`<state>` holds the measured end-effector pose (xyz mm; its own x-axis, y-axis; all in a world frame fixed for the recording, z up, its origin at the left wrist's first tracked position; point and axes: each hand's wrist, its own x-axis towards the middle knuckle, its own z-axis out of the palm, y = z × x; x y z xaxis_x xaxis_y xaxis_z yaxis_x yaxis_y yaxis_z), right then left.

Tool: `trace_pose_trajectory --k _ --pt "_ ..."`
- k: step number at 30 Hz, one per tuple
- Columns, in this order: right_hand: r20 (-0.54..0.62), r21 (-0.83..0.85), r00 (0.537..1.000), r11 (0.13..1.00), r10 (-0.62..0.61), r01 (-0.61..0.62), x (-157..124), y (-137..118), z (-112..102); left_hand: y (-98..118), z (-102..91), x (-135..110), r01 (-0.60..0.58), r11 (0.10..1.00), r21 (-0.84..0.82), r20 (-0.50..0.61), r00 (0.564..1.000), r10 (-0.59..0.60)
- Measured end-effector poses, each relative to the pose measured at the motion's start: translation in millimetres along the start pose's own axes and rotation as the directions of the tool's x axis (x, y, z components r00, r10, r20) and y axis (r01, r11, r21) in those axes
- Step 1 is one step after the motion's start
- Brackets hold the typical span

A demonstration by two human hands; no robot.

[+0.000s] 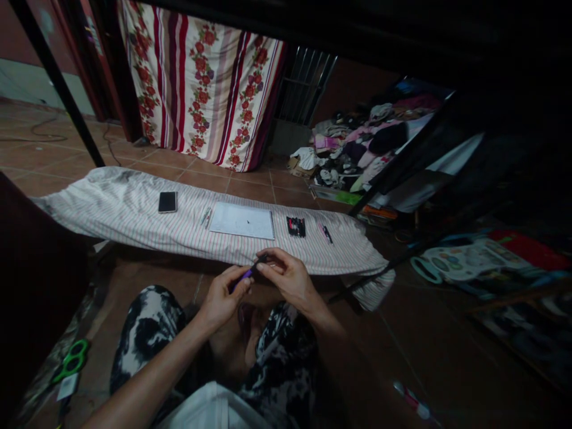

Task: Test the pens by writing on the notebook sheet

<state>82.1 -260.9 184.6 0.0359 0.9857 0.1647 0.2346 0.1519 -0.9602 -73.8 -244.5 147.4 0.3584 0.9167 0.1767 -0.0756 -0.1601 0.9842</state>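
Purple pen (246,274) is held between both hands, just off the bench's (134,229) near edge. Long axis slants: purple barrel end lower left, dark end upper right, toward the bench. Left hand (226,296) grips the barrel; right hand (290,281) pinches the dark end, nearer the spiral notebook (239,220). Whether the dark part is a cap: cannot tell.
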Motion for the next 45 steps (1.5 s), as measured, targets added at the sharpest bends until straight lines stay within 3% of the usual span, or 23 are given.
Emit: trace_pose_trajectory --k 7,10,15,20,23,27,33,37,42,45 --pt "0.093 -0.224 0.996 0.974 0.001 0.02 -3 -12 -6 -10 -10.7 -5 -0.116 0.979 0.168 0.052 0.993 0.109" --pt "0.201 -0.359 0.978 0.924 -0.062 0.133 -3 -20 -13 -9 -13.8 -8 -0.118 0.973 0.197 0.082 0.991 0.103" --pt "0.413 -0.573 0.885 0.694 -0.216 0.436 -6 -37 -22 -4 -16.7 -16 -0.089 0.967 0.238 0.108 0.992 0.065" --pt "0.607 -0.698 0.785 0.39 -0.124 0.601 -13 -59 -25 5 -17.2 -22 -0.124 0.953 0.278 0.157 0.984 0.083" --pt "0.663 -0.691 0.741 0.293 -0.107 0.661 -16 -68 -24 12 -17.3 -26 -0.147 0.939 0.311 0.18 0.979 0.094" --pt "0.694 -0.675 0.711 0.243 -0.114 0.697 -20 -73 -21 18 -17.9 -30 -0.178 0.915 0.362 0.21 0.972 0.106" --pt "0.686 -0.68 0.718 0.246 -0.119 0.691 -24 -69 -16 15 -20.3 -36 -0.274 0.858 0.435 0.229 0.955 0.189" --pt "0.632 -0.711 0.773 0.355 -0.058 0.607 -26 -68 -13 13 -21.0 -40 -0.362 0.792 0.492 0.248 0.93 0.271" --pt "0.468 -0.764 0.866 0.573 0.177 0.296 -26 -66 -7 19 -18.4 -44 -0.495 0.612 0.617 0.246 0.86 0.447" --pt "0.369 -0.696 0.843 0.718 0.391 -0.028 -29 -58 -4 24 -15.6 -45 -0.55 0.506 0.664 0.241 0.799 0.551"
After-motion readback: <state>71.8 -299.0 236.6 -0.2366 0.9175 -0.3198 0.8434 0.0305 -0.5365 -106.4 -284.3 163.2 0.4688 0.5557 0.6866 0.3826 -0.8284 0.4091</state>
